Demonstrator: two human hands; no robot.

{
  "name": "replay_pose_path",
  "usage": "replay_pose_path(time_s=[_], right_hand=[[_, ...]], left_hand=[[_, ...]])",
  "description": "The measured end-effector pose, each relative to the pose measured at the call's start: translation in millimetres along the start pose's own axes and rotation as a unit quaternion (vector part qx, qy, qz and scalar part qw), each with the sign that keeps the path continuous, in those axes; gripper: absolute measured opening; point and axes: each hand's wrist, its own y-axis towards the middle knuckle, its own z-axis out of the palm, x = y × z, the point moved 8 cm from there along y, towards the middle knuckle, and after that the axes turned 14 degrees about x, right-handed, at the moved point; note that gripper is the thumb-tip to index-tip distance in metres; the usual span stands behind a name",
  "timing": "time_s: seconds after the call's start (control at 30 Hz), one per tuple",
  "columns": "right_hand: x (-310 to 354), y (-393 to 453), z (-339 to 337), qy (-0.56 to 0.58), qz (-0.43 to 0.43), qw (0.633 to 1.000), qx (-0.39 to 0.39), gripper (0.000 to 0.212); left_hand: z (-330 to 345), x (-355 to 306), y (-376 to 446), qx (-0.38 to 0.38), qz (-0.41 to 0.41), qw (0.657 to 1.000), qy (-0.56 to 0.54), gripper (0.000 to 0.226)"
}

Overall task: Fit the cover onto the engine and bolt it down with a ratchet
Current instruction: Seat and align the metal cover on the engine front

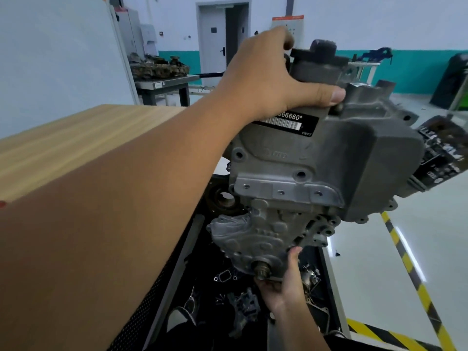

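Head: both hands grip cover.

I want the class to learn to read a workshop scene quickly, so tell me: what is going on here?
A person is holding a grey metal engine cover with both bare hands. The left hand grips its top end, just above a barcode label; the right hand holds the bottom edge beside a protruding shaft. Below lies a dark tray of loose engine parts. No ratchet is in either hand, so bolting has not begun.
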Motion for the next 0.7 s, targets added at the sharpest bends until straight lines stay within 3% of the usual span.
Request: replay_pose_path(time_s=[0.1,0.17,0.2,0.27,0.33,0.4,0.47,0.53,0.6,0.7], right_hand=[[3,-14,3,-0.048,0.034,0.998,-0.010,0.096],[8,-31,2,-0.096,0.060,0.991,-0.065,0.109],[22,-45,-2,-0.115,0.033,0.984,-0.131,0.112],[74,-78,3,-0.153,-0.125,0.951,-0.239,0.103],[138,-123,38,-0.200,-0.348,0.885,-0.234,0.090],[181,-171,92,-0.288,-0.520,0.787,-0.163,0.090],[202,-207,148,-0.413,-0.613,0.660,-0.134,0.098],[216,-218,192,-0.526,-0.630,0.552,-0.150,0.091],[231,-208,216,-0.596,-0.596,0.509,-0.174,0.071],[239,-201,223,-0.607,-0.592,0.501,-0.172,0.057]], left_hand=[[1,1,0,-0.021,-0.012,1.000,-0.016,0.105],[1,0,0,-0.035,-0.012,0.999,-0.024,0.100],[0,1,0,-0.042,-0.010,0.999,-0.029,0.099],[0,2,-1,-0.049,-0.008,0.998,-0.035,0.098],[0,2,-4,-0.049,-0.007,0.998,-0.044,0.096],[-2,1,-5,-0.050,-0.012,0.997,-0.057,0.094],[-3,1,-7,-0.051,-0.024,0.996,-0.065,0.093],[-3,1,-7,-0.045,-0.034,0.996,-0.065,0.093],[-1,2,-7,-0.035,-0.055,0.996,-0.057,0.100],[0,8,-30,-0.084,-0.094,0.991,-0.046,0.117]])
